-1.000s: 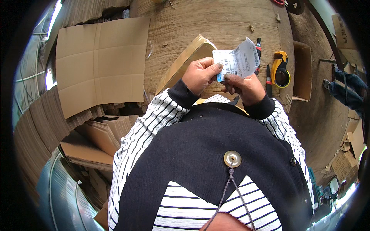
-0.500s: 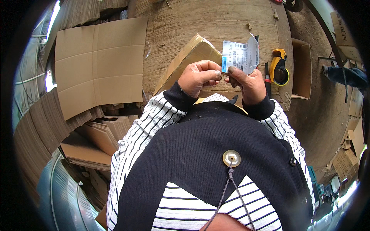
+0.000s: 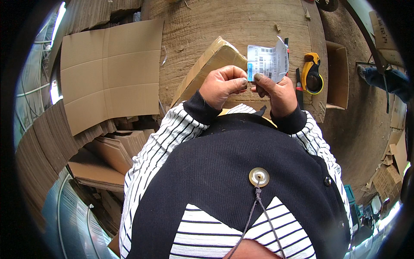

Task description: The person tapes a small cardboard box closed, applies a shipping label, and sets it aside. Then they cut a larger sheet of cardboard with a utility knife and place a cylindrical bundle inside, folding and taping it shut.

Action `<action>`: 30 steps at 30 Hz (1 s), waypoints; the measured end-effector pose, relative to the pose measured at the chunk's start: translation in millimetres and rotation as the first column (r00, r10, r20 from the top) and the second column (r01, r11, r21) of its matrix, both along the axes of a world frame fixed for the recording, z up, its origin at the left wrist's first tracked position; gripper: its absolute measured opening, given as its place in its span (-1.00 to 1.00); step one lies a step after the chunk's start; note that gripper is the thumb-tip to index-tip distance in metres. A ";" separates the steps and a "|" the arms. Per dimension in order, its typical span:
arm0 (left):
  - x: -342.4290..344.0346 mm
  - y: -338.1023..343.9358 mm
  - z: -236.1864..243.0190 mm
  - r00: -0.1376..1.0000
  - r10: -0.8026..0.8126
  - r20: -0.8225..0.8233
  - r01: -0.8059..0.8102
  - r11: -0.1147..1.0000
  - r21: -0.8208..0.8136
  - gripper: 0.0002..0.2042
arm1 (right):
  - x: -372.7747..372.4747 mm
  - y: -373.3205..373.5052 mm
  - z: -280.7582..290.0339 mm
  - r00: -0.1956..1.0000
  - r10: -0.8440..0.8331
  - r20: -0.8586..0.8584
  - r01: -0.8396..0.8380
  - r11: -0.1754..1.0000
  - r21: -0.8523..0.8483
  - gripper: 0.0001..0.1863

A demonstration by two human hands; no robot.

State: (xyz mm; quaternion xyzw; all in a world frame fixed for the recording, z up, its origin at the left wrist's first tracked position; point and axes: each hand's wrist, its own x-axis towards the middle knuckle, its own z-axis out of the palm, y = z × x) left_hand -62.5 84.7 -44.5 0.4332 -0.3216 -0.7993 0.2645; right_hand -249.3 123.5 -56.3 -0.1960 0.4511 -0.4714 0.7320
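A curled white printed label (image 3: 266, 60) with a blue patch is held up by my right hand (image 3: 277, 94), its thumb over the lower edge. My left hand (image 3: 225, 85) is pinched just left of that edge; what its fingertips hold, if anything, is too small to make out. Behind both hands a long brown taped package (image 3: 207, 64) lies slanted on the wooden table (image 3: 233, 17). Right of the label are a yellow-and-black tape dispenser (image 3: 312, 71) and dark-bladed knives with red parts (image 3: 299, 88), partly hidden.
A flat creased cardboard sheet (image 3: 110, 73) lies at left, above stacks of cardboard (image 3: 112, 157). An open carton (image 3: 336, 75) stands beside the table's right edge. Another person's trousered leg (image 3: 384, 80) shows at far right, and more cartons (image 3: 384, 181) are at lower right.
My left hand has released the label and moved down-left to its edge. The label has turned and shifted rightward in my right hand. The leg at far right has shifted.
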 end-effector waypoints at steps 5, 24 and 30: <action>-0.4 0.1 -1.5 0.999 0.007 -0.032 -0.007 1.000 -0.019 -0.89 | 2.0 0.7 -7.9 0.997 -0.008 0.079 0.011 1.000 -0.028 -0.80; 2.1 -6.1 -4.3 0.999 -0.036 0.003 0.036 0.999 -0.039 -0.90 | 5.8 -3.3 -2.0 0.995 -0.050 -0.090 0.043 0.996 -0.072 -0.79; -2.1 -6.9 -3.0 0.999 -0.029 -0.017 0.027 0.994 -0.104 -0.89 | 2.2 -5.8 -8.7 0.997 0.008 0.073 -0.005 0.999 -0.041 -0.74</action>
